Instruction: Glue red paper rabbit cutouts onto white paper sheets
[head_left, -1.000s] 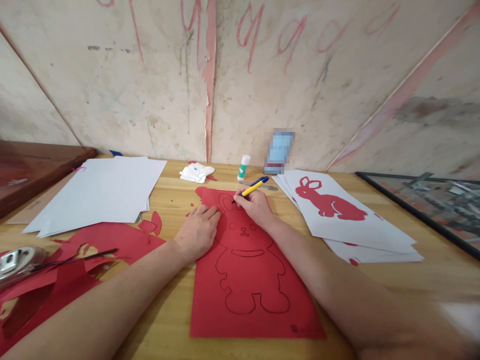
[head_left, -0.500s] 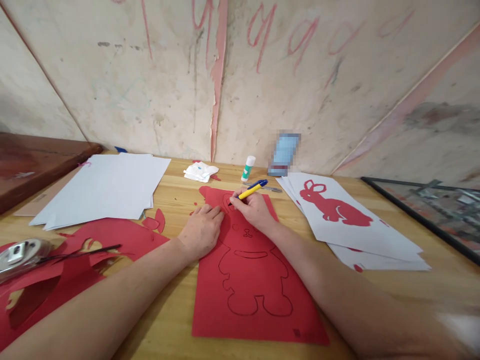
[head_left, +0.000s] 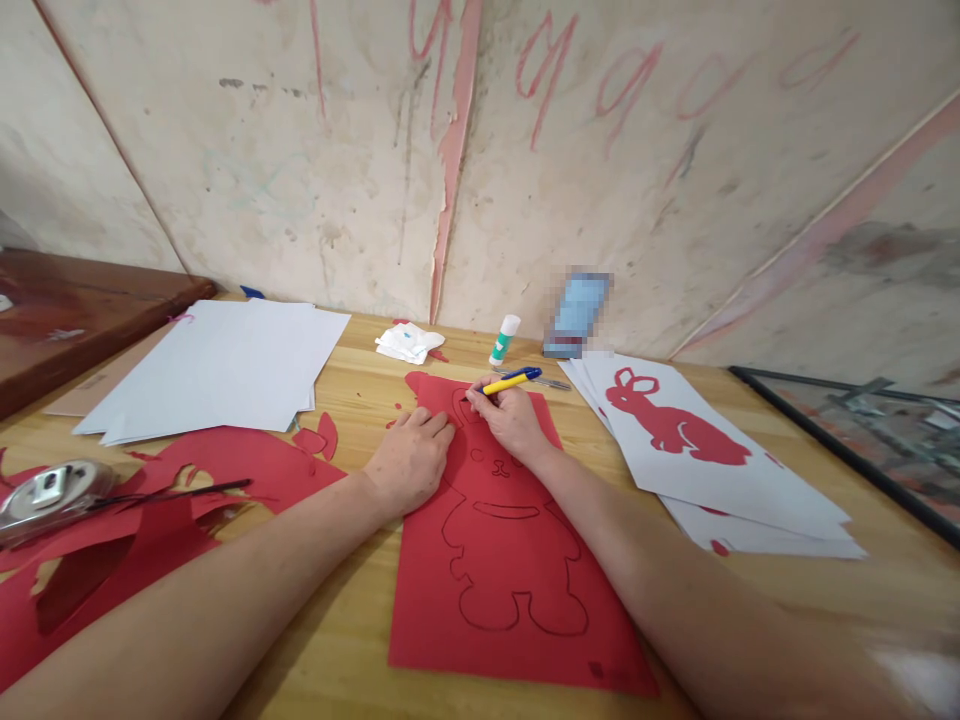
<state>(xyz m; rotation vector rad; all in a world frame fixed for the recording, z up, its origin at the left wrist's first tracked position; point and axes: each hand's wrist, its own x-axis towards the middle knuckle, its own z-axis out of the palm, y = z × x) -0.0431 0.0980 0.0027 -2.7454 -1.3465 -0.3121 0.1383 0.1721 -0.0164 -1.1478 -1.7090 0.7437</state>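
Observation:
A sheet of red paper point(head_left: 517, 650) lies flat on the wooden table, carrying a dark outline of a rabbit with a face, a collar band and two feet. My right hand point(head_left: 510, 420) grips a yellow pen with a blue end point(head_left: 511, 381), its tip at the ear lines near the sheet's top. My left hand point(head_left: 412, 455) rests with its fingers lying on the paper's upper left edge, holding nothing. Part of the drawn head is hidden behind my right hand and forearm.
White sheets point(head_left: 217, 370) lie at the left, above red paper scraps point(head_left: 150, 560) and a tape measure point(head_left: 56, 497). Behind the red sheet are crumpled tissue point(head_left: 409, 343), a glue stick point(head_left: 505, 340) and a blurred phone point(head_left: 577, 314). At right, a red rabbit cutout point(head_left: 675, 425) lies on white paper.
The whole view has shifted slightly. The pen tip has moved a little within the ear lines, while my left hand stays on the paper's edge.

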